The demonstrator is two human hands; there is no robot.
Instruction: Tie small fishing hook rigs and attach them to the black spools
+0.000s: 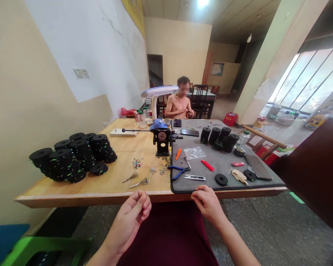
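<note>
My left hand [134, 208] is closed in a pinch just in front of the table edge, above my lap. Whatever its fingers hold, if anything, is too small to make out. Across from it my right hand [208, 203] pinches at the edge of the grey mat [161, 181], its fingertips also showing nothing I can name. Nearest the right hand lie thread snips [195, 177], blue-handled pliers [179, 171] and a flat black foam spool [221, 179]. Beyond my left hand are several thin metal tools with flared ends [138, 183] and a scatter of coloured beads [137, 163].
A black hand-cranked machine [162, 142] stands mid-table under a lamp [159, 91]. Stacks of black foam spools [79, 151] fill the left; more spools [215, 136] stand right. An orange screwdriver [178, 154] and red tube [207, 165] lie between. Another person [180, 105] sits opposite.
</note>
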